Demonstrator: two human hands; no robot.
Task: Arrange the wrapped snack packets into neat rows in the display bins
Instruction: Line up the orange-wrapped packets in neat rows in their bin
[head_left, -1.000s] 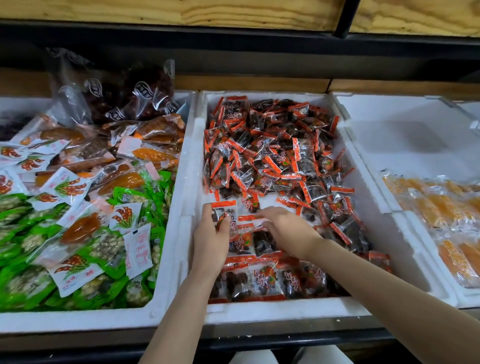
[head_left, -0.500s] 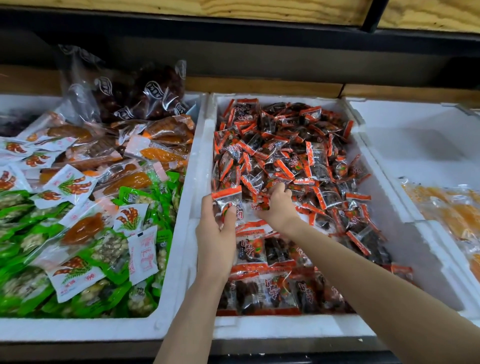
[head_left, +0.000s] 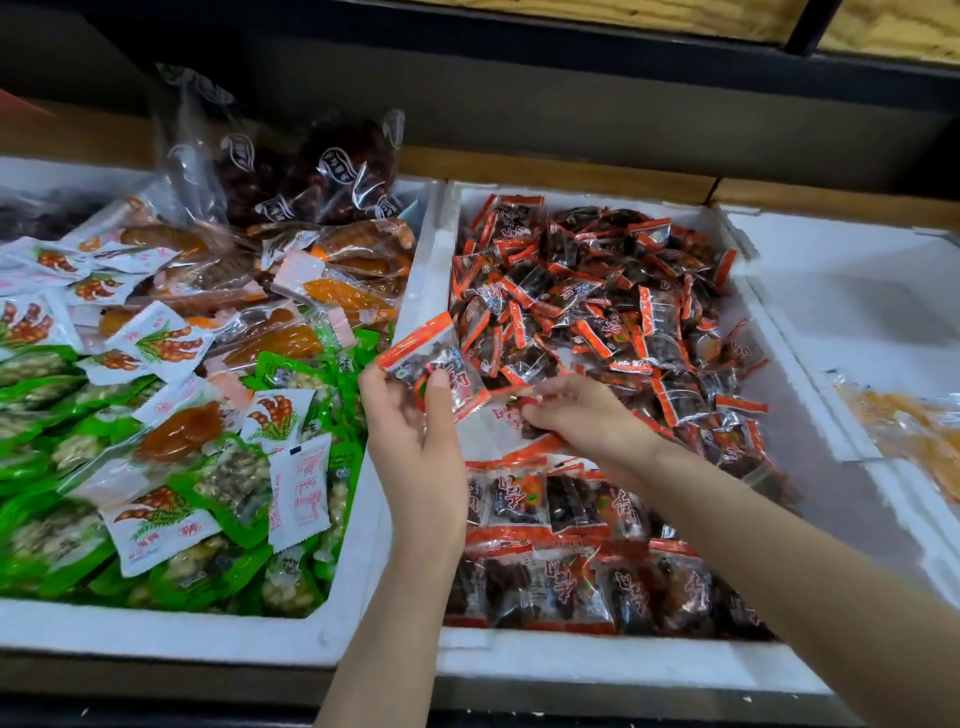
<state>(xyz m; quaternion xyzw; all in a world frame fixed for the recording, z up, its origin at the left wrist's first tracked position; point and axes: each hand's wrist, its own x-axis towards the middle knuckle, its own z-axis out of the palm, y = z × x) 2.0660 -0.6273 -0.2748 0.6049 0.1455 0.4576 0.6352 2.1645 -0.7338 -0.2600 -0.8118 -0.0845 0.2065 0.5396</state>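
White foam forms the middle bin (head_left: 597, 662), which holds orange-edged snack packets with dark contents. A loose heap (head_left: 597, 301) fills its far half. 2 neat rows (head_left: 571, 587) lie flat, side by side, along its near wall.

The left hand (head_left: 415, 447) is raised over the bin's left wall and holds 1 raised packet (head_left: 431, 358). Its thumb presses on the packet's face and its fingers (head_left: 374, 384) are curled behind it. The packet is tilted, with its orange seal up and to the left, and it is clear of the heap.

Just beside it, the right hand (head_left: 592, 415) reaches in from the right, palm down. Its fingers are bent onto a second packet (head_left: 498, 418) and pinch it at the near edge of the heap, just beyond the farther row. The 2 hands are close together but apart.

To the left, another foam bin (head_left: 156, 636) is crowded with green packets (head_left: 41, 467), white packets (head_left: 156, 525) printed with red pods, and orange dried-fruit packets (head_left: 337, 296). A clear bag (head_left: 311, 171) of dark fruit stands at its back.

To the right, a third foam bin (head_left: 857, 291) shows mostly bare floor, with yellow-orange packets (head_left: 914, 431) at its near right.
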